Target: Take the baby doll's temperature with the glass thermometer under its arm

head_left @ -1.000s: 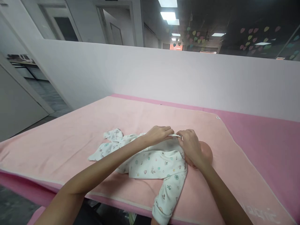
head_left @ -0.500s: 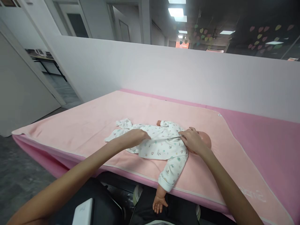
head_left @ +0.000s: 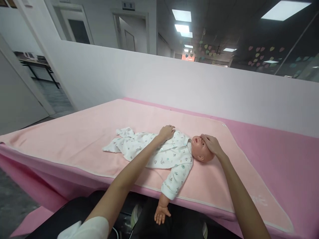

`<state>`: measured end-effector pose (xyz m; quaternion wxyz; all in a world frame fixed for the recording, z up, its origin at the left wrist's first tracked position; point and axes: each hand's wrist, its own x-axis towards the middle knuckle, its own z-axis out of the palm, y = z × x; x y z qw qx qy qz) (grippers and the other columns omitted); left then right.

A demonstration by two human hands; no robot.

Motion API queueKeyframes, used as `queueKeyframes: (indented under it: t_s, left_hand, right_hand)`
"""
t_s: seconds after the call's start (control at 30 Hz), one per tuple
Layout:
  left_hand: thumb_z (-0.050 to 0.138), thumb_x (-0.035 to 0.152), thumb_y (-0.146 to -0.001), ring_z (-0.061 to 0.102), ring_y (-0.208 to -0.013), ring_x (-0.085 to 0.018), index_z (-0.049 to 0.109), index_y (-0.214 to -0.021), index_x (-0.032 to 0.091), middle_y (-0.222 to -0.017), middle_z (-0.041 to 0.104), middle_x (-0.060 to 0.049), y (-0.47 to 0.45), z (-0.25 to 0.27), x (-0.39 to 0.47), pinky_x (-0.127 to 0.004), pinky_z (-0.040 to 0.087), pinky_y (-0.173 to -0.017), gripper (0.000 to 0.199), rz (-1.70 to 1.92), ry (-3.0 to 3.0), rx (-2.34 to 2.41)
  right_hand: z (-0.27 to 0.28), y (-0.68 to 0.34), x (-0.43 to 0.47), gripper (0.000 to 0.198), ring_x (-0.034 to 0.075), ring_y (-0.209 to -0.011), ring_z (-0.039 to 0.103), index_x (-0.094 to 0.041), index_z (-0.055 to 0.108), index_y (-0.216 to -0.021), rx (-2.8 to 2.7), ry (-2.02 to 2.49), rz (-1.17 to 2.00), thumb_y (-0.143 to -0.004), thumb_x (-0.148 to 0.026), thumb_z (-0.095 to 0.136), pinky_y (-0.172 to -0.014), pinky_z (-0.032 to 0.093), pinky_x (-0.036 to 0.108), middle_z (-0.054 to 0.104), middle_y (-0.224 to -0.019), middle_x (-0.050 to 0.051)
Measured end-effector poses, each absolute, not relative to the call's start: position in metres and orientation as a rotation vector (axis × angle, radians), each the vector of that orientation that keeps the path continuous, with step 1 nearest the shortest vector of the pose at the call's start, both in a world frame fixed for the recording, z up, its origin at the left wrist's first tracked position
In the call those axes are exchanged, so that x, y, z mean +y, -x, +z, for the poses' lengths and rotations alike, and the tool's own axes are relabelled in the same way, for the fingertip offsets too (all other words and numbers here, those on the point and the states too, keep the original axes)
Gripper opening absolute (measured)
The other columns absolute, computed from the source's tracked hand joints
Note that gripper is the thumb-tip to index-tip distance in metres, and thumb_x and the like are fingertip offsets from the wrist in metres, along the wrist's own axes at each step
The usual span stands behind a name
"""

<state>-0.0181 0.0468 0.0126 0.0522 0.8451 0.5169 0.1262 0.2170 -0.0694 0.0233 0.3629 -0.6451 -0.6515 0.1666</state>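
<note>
A baby doll [head_left: 159,159] lies on its back in a white printed top and trousers, its head to the right. The front of the top lies over its chest. My left hand [head_left: 166,132] is closed over the doll's far forearm and cuff, hiding the small hand there. On the doll's forehead rests my right hand [head_left: 210,143], fingers stretched out and covering part of the face. The near doll arm [head_left: 174,181] hangs past the front edge, its palm showing.
A peach blanket [head_left: 99,122] lies under the doll on a pink-covered table [head_left: 274,146]. Behind stands a white half wall [head_left: 174,79] with glass above it. Dark seats [head_left: 67,215] are below the front edge.
Both hands have let go of the top's front edge, which has come down. My left hand has moved to the doll's far arm, my right onto its forehead. The view has shifted slightly.
</note>
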Motion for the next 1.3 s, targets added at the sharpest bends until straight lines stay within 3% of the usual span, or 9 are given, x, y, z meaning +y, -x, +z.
queueKeyframes:
  t_s: [0.13, 0.27, 0.4, 0.63, 0.77, 0.93, 1.3]
  left_hand:
    - [0.019, 0.037, -0.089, 0.052, -0.107, -0.025, 0.061, -0.105, 0.013, -0.113, 0.059, -0.012, 0.009, -0.006, 0.064, -0.036, 0.039, -0.089, 0.05, 0.276, -2.508, 1.596]
    - [0.014, 0.044, -0.088, 0.055, -0.101, -0.028, 0.065, -0.093, 0.012, -0.104, 0.063, -0.015, 0.012, -0.01, 0.067, -0.037, 0.042, -0.083, 0.061, 0.215, -2.489, 1.624]
    - [0.013, 0.048, -0.087, 0.056, -0.099, -0.028, 0.064, -0.095, 0.012, -0.102, 0.063, -0.016, 0.013, -0.011, 0.066, -0.036, 0.044, -0.08, 0.063, 0.184, -2.462, 1.647]
    - [0.017, 0.052, -0.085, 0.058, -0.095, -0.03, 0.061, -0.098, 0.011, -0.1, 0.063, -0.017, 0.014, -0.012, 0.062, -0.038, 0.044, -0.078, 0.061, 0.181, -2.423, 1.641]
    - [0.018, 0.052, -0.085, 0.058, -0.096, -0.03, 0.06, -0.098, 0.011, -0.1, 0.064, -0.017, 0.015, -0.012, 0.062, -0.039, 0.044, -0.078, 0.06, 0.189, -2.405, 1.645]
    - [0.016, 0.055, -0.084, 0.059, -0.095, -0.024, 0.061, -0.091, 0.018, -0.103, 0.065, -0.01, 0.023, -0.014, 0.069, -0.03, 0.044, -0.078, 0.059, 0.251, -2.34, 1.591]
    - [0.024, 0.054, -0.08, 0.056, -0.102, -0.027, 0.064, -0.095, 0.019, -0.11, 0.062, -0.011, 0.028, -0.011, 0.07, -0.032, 0.042, -0.081, 0.055, 0.385, -2.192, 1.662]
  right_hand:
    - [0.014, -0.229, -0.061, 0.036, 0.019, -0.084, 0.057, -0.02, 0.067, -0.08, -1.508, 1.548, 0.664, -0.074, -0.05, 0.049, -0.077, 0.041, 0.029, 0.068, -0.082, 0.001]
    - [0.01, -0.234, -0.06, 0.034, 0.02, -0.083, 0.059, -0.018, 0.067, -0.078, -1.294, 1.478, 0.937, -0.071, -0.049, 0.054, -0.079, 0.042, 0.03, 0.069, -0.081, 0.001]
    - [0.008, -0.236, -0.067, 0.036, 0.022, -0.085, 0.061, -0.016, 0.066, -0.08, -1.039, 1.413, 1.216, -0.073, -0.049, 0.053, -0.082, 0.044, 0.033, 0.07, -0.084, 0.005]
    - [-0.005, -0.22, -0.087, 0.054, 0.025, -0.096, 0.061, -0.015, 0.06, -0.104, -0.689, 1.142, 1.551, -0.077, -0.059, 0.042, -0.087, 0.046, 0.041, 0.066, -0.103, 0.011]
    - [-0.015, -0.221, -0.092, 0.037, 0.025, -0.096, 0.061, -0.019, 0.06, -0.102, -0.62, 1.166, 1.524, -0.076, -0.045, 0.052, -0.084, 0.049, 0.039, 0.064, -0.108, 0.009]
    - [-0.023, -0.248, -0.08, 0.021, 0.019, -0.083, 0.064, -0.021, 0.058, -0.084, -0.479, 1.261, 1.144, -0.074, -0.039, 0.056, -0.076, 0.051, 0.032, 0.068, -0.088, 0.007]
    - [-0.003, -0.23, -0.065, 0.026, 0.022, -0.096, 0.058, -0.019, 0.068, -0.076, -1.124, 1.275, 0.826, -0.065, -0.041, 0.058, -0.088, 0.043, 0.032, 0.069, -0.093, 0.003]
